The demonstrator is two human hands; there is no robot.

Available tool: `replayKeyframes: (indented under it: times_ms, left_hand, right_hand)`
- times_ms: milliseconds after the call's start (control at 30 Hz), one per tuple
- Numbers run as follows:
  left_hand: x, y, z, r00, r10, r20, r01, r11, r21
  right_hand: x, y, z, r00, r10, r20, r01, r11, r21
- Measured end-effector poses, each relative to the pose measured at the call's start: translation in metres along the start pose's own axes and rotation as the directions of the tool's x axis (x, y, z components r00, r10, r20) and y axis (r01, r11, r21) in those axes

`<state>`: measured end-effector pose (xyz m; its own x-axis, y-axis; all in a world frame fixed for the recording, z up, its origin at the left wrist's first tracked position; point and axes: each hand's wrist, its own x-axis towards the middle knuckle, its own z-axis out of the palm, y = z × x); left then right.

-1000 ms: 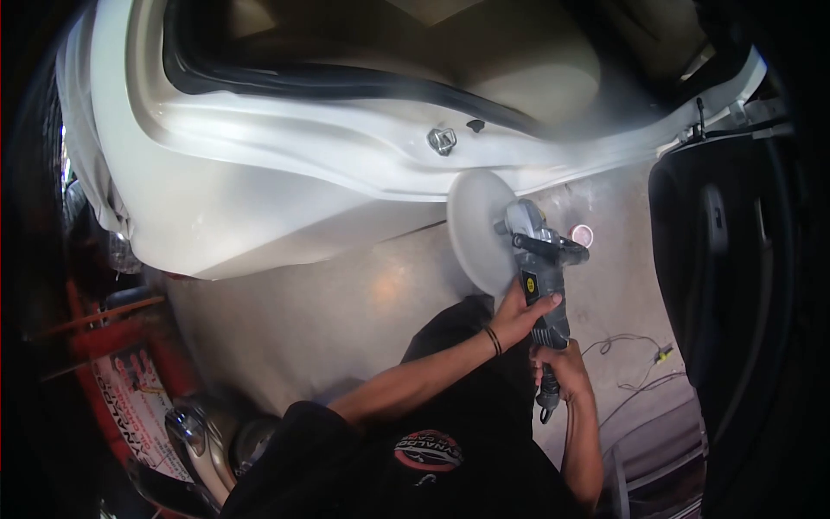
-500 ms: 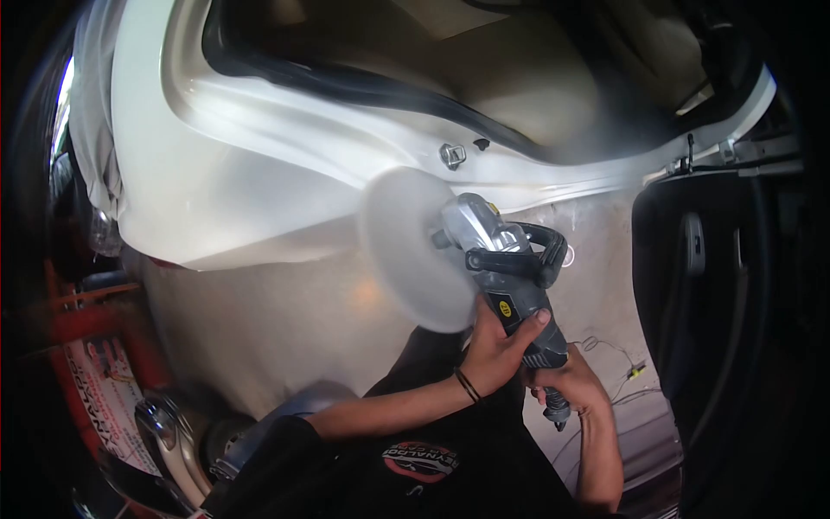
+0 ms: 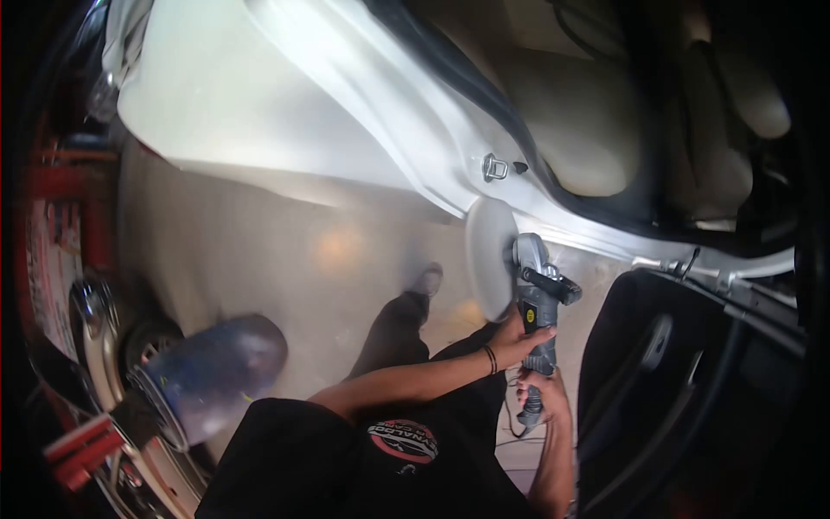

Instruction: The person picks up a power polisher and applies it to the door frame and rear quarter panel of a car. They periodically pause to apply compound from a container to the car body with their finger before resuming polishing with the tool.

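Both of my hands hold a black and grey power polisher (image 3: 540, 324). My left hand (image 3: 520, 342), with dark bands at the wrist, wraps its body just behind the silver head. Lower down, my right hand (image 3: 546, 394) grips the rear handle, where a cord hangs. A large white buffing pad (image 3: 491, 259), tilted nearly on edge, is fixed to the polisher's head. The pad's upper rim is right at the lower edge of the white car's door frame (image 3: 432, 164). A metal door striker (image 3: 494, 168) sits just above the pad.
A dark open car door (image 3: 657, 363) stands to the right. Car seats (image 3: 579, 121) show through the doorway. On the left are a blue drum (image 3: 216, 372), part of a motorcycle (image 3: 95, 303) and a red-and-white sign (image 3: 54, 268). Concrete floor (image 3: 259, 233) lies below the car.
My view has swung, and the car's sill now slopes down to the right. The polisher appears lower and further right, its pad seen more edge-on. Both hands keep their grip.
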<state>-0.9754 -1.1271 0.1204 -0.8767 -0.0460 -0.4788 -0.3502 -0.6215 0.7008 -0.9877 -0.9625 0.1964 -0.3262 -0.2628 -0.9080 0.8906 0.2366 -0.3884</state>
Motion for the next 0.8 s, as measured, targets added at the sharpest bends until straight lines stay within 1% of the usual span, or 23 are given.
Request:
replayKeyframes:
  times_ms: [67,100,133,200,267,333,367,400,433,467,533,567,600,633,667,700,733,800]
  left_hand:
    - [0.011,-0.024,0.002,0.992,0.094,-0.085,-0.068,0.961,0.269]
    - [0.009,-0.021,0.01,0.986,0.002,-0.167,0.037,0.973,0.227]
    - [0.006,-0.018,0.015,0.973,0.029,-0.229,0.02,0.978,0.207]
    - [-0.01,0.012,0.037,0.949,-0.022,-0.315,0.037,0.998,0.041]
    - [-0.017,0.015,0.038,0.9,0.104,-0.423,0.06,0.932,0.357]
    - [-0.023,0.009,0.047,0.829,0.247,-0.502,-0.141,0.96,0.24]
    - [-0.033,0.001,0.043,0.81,0.247,-0.532,-0.099,0.952,0.291]
    - [-0.042,-0.004,0.036,0.789,0.254,-0.56,-0.06,0.938,0.34]
    - [-0.045,0.002,0.028,0.843,0.239,-0.482,-0.059,0.932,0.358]
    - [-0.046,-0.02,0.015,0.818,0.229,-0.527,-0.032,0.934,0.356]
    - [-0.046,-0.054,0.005,0.774,0.16,-0.612,-0.037,0.977,0.209]
    - [-0.043,-0.061,0.007,0.766,0.155,-0.623,-0.033,0.979,0.203]
    - [-0.037,-0.069,0.009,0.771,0.197,-0.605,-0.044,0.965,0.258]
    - [-0.029,-0.076,0.012,0.775,0.239,-0.584,-0.058,0.948,0.312]
    - [-0.02,-0.078,0.021,0.766,0.22,-0.605,-0.085,0.966,0.243]
    - [-0.017,-0.085,0.023,0.784,0.191,-0.59,-0.076,0.974,0.214]
    - [-0.012,-0.091,0.024,0.803,0.165,-0.573,-0.069,0.98,0.185]
    - [0.0,-0.106,0.032,0.749,0.271,-0.604,-0.127,0.954,0.27]
  right_hand:
    - [0.009,-0.002,-0.012,0.996,-0.051,0.071,0.052,0.999,-0.01]
    - [0.016,-0.001,-0.023,0.99,-0.065,0.124,0.071,0.997,-0.043]
    - [0.025,0.004,-0.035,0.976,-0.088,0.197,0.098,0.994,-0.042]
    - [0.043,0.018,-0.045,0.965,-0.138,0.225,0.165,0.98,-0.108]
    - [0.053,0.015,-0.045,0.953,-0.109,0.282,0.195,0.934,-0.299]
    - [0.061,0.012,-0.035,0.939,-0.143,0.314,0.253,0.903,-0.347]
    - [0.066,0.02,-0.034,0.943,-0.126,0.308,0.233,0.912,-0.338]
    - [0.074,0.028,-0.033,0.901,-0.218,0.374,0.342,0.888,-0.307]
    - [0.084,0.031,-0.032,0.842,-0.32,0.435,0.458,0.849,-0.264]
    - [0.091,0.029,-0.035,0.844,-0.318,0.432,0.454,0.853,-0.257]
    - [0.098,0.027,-0.041,0.84,-0.287,0.461,0.469,0.812,-0.349]
    - [0.104,0.032,-0.047,0.833,-0.327,0.446,0.48,0.827,-0.291]
    - [0.11,0.038,-0.055,0.833,-0.317,0.454,0.477,0.828,-0.296]
    - [0.115,0.044,-0.065,0.865,-0.263,0.427,0.411,0.859,-0.304]
    - [0.12,0.049,-0.075,0.893,-0.209,0.399,0.346,0.885,-0.311]
    - [0.124,0.056,-0.085,0.902,-0.204,0.381,0.355,0.853,-0.383]
    - [0.126,0.063,-0.094,0.899,-0.201,0.389,0.359,0.848,-0.391]
    - [0.127,0.074,-0.106,0.917,-0.141,0.374,0.293,0.873,-0.389]
